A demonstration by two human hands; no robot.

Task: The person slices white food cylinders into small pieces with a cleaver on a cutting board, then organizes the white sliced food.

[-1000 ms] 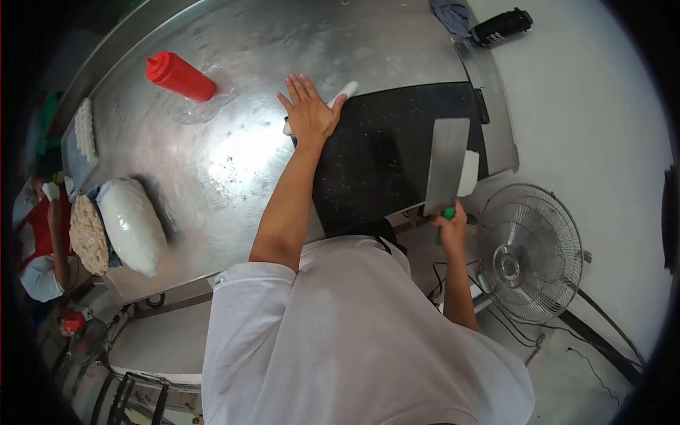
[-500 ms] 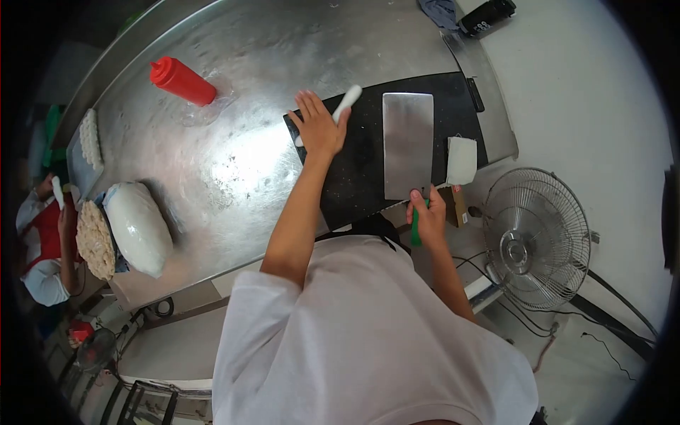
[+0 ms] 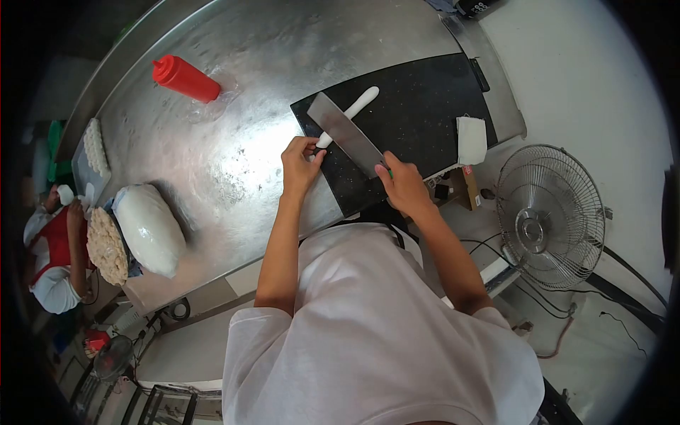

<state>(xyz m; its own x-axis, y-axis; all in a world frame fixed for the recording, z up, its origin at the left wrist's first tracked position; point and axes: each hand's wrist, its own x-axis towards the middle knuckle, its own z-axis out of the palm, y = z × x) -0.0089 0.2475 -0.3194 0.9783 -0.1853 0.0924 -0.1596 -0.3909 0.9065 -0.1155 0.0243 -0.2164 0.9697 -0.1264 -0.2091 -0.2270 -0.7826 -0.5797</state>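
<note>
My right hand [image 3: 406, 185] is wrapped round the green handle of a cleaver [image 3: 346, 134], most of the handle hidden by the fingers. The wide metal blade slants up and left, crossing over a white dough roll [image 3: 363, 103] near its lower end. Fingers and thumb of my left hand [image 3: 303, 162] are curled in at that lower end, left of the blade. Under the roll lies a black board [image 3: 418, 106] with small white specks on it.
A folded white cloth [image 3: 472, 140] rests at the board's right edge. On the metal table [image 3: 262, 64] are a red squeeze bottle [image 3: 186, 78] and a large plastic-wrapped white dough mass [image 3: 149, 230]. A co-worker [image 3: 58, 248] is at the far left; a fan [image 3: 551, 216] stands right.
The cleaver has swung left from the board's right side to over the dough roll. My left hand, flat on the roll before, has drawn back to its lower end with fingers curled.
</note>
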